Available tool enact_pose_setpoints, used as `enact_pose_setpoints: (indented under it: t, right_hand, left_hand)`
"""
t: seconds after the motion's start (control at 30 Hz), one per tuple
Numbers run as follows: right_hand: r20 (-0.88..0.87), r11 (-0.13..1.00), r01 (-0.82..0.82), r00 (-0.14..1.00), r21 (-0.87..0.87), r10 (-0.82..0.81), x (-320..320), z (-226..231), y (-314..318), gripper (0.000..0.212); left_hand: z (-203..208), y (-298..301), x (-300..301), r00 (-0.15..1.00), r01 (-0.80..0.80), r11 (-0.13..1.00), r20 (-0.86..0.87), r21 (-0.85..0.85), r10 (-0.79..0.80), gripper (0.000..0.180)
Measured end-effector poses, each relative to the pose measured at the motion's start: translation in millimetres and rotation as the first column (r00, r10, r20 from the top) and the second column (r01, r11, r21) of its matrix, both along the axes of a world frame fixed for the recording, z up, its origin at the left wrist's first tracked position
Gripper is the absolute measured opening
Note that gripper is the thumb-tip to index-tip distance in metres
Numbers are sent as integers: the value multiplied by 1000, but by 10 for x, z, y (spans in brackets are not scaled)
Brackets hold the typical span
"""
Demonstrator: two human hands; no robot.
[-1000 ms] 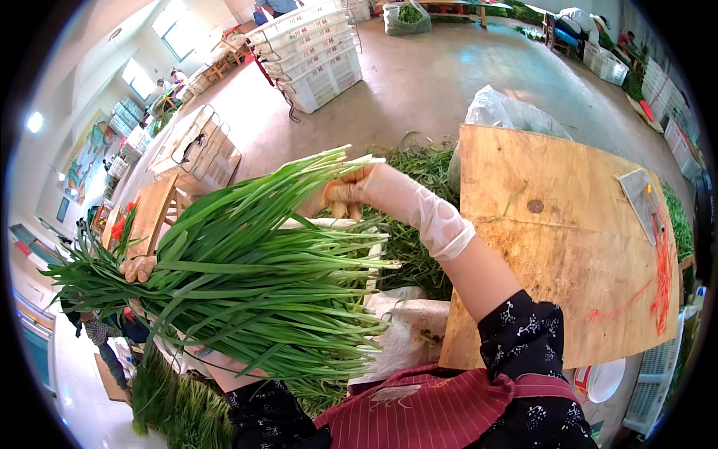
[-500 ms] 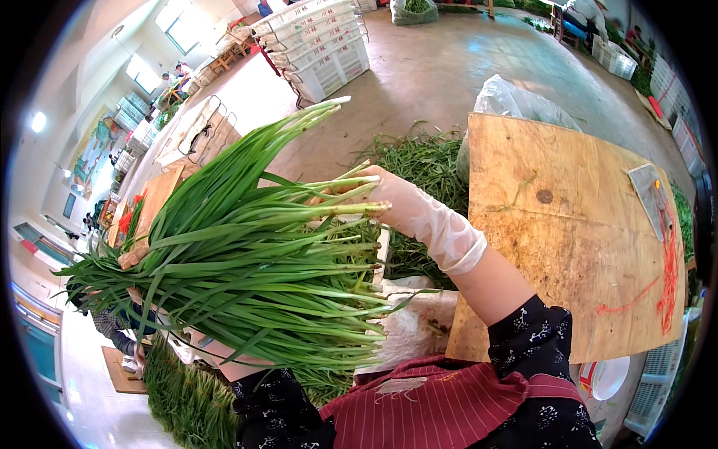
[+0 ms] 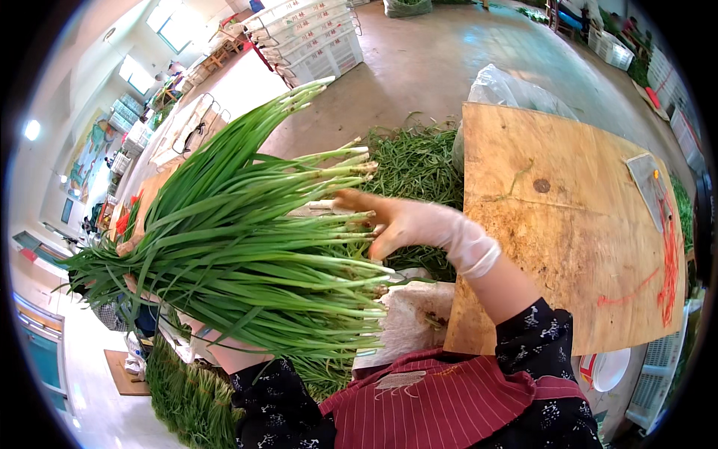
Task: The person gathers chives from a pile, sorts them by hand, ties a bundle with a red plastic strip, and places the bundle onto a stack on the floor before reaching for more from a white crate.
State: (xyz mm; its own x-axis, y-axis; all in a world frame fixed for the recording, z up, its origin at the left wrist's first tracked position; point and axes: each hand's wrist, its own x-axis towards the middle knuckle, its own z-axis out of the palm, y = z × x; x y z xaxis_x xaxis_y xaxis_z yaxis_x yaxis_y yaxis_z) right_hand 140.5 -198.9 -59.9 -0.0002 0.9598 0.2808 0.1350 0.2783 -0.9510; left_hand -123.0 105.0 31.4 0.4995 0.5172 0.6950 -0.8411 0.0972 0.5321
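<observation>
A large bunch of garlic chives (image 3: 247, 232) spreads across the view, with long flat green leaves to the left and pale stem ends to the right. My left hand (image 3: 130, 245) is closed round the leafy end, with most of its fingers hidden by the leaves. Beside the stem ends is my right hand (image 3: 400, 223) in a thin, translucent glove, slightly blurred. Its thumb and forefinger are apart, and the fingertips reach in among the stems without visibly gripping any.
At right stands a worn wooden board (image 3: 553, 284) with red ties (image 3: 668, 277) and a flat metal blade (image 3: 645, 187). Loose green trimmings (image 3: 415, 168) are heaped behind my right hand. Stacked white crates (image 3: 321, 56) stand farther off, and more chives (image 3: 187, 396) lie at lower left.
My right hand has come down from the upper stems toward the middle of the bunch, and its thumb and forefinger have parted. My left hand keeps its hold on the leaves.
</observation>
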Motion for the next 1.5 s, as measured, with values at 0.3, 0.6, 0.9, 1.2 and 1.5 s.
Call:
enact_pose_setpoints:
  t: [0.3, 0.6, 0.9, 1.2, 1.5]
  right_hand:
    - [-526, 943, 112, 806, -312, -270, 89, -242, -599, 25]
    - [-346, 988, 4, 937, -156, -58, -376, -212, -114, 77]
    - [-886, 980, 165, 463, 107, 18, -115, -299, -600, 19]
    - [316, 992, 58, 945, 108, -89, -161, -856, 90, 45]
    - [1, 665, -420, -845, 618, -534, -656, -404, 85, 27]
  left_hand:
    - [-60, -108, 109, 978, -201, 978, -60, -46, 199, 30]
    - [-206, -75, 224, 945, -315, 944, -120, -96, 303, 36]
    - [-257, -143, 162, 913, -398, 909, -155, -122, 378, 53]
    - [-365, -45, 411, 945, -326, 928, -45, -178, 323, 51]
    - [-247, -199, 403, 936, -350, 923, -24, -162, 351, 62]
